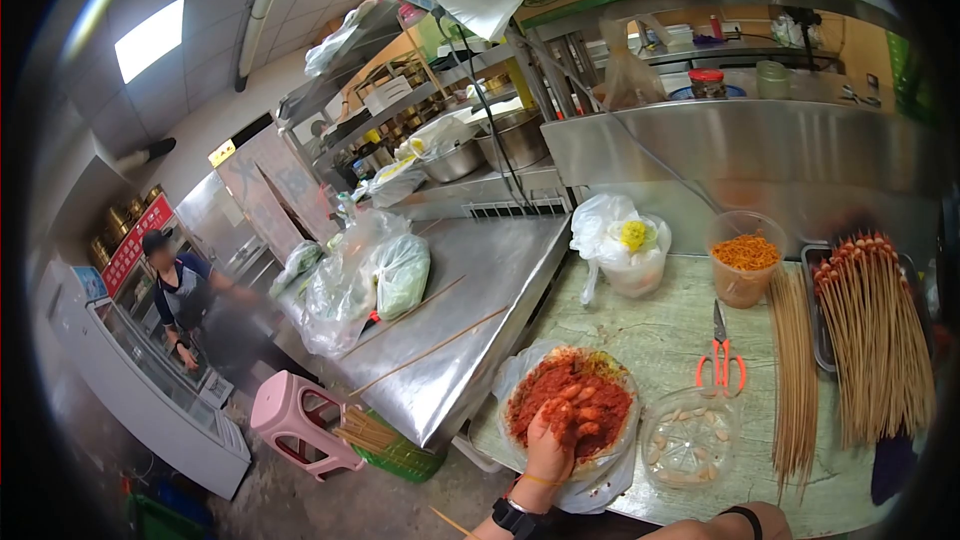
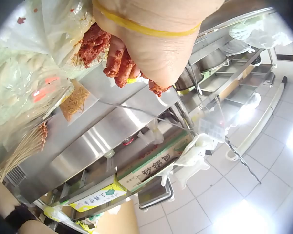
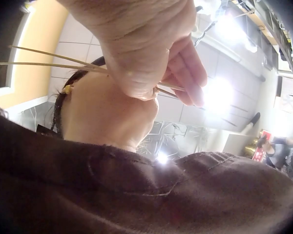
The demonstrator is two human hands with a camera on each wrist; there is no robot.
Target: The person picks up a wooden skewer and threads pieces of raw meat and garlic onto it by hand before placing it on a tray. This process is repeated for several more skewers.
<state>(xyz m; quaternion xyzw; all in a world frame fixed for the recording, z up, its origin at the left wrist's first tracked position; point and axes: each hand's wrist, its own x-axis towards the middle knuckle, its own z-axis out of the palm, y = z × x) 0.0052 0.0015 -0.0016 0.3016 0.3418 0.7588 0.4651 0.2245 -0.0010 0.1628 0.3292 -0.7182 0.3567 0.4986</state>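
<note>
My left hand (image 1: 555, 440) is in a plastic-lined bowl (image 1: 507, 425) of chunky red paste (image 1: 530, 395). Its fingers (image 2: 122, 68) are coated red and loosely bent; whether a piece lies under them I cannot tell. A yellow rubber band (image 2: 146, 25) circles that wrist. In the right wrist view, my right hand (image 3: 151, 53) pinches thin wooden skewers (image 3: 53, 65) between thumb and fingers, raised near a person's neck. Only the forearm (image 1: 735, 525) on that side shows in the head view. Beside the bowl sits a clear plastic tub (image 1: 690, 440) with pale pieces inside.
Orange-handled scissors (image 1: 720, 365) lie behind the tub. Bare skewers (image 1: 793, 380) and a tray of loaded skewers (image 1: 870, 330) are at right. A tub of orange shreds (image 1: 745, 255) stands at the back. Left are a steel counter (image 1: 470, 290), pink stool (image 1: 300, 420) and a person (image 1: 190, 300).
</note>
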